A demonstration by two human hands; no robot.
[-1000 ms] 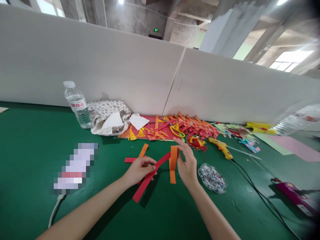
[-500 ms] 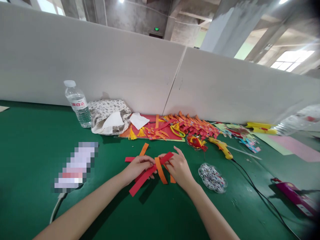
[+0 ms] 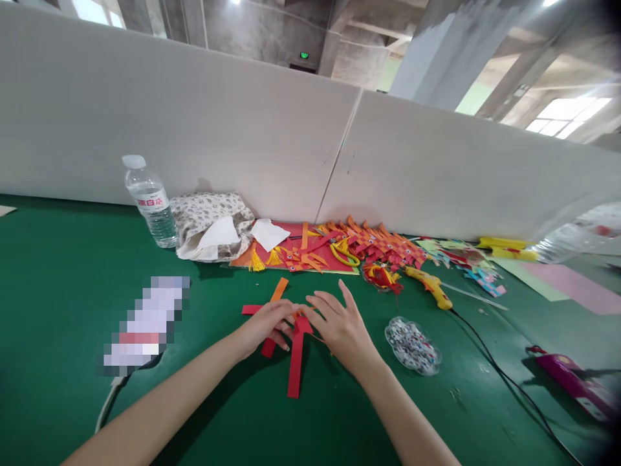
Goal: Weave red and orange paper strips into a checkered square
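Left hand (image 3: 262, 329) pinched on the folded red strip (image 3: 295, 370), probably to stop the fold springing open; tail toward 6 o'clock. Right hand (image 3: 343, 333) spread, fingertips at the fold, cannot tell whether they grip. Googly eyes (image 3: 412, 346) at 4 o'clock and glue gun (image 3: 429, 285) at 2, presumably set apart for elbow room

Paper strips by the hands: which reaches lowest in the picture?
The red strip between the left hand and right hand; the others, including the orange strip beyond the left hand, all end higher.
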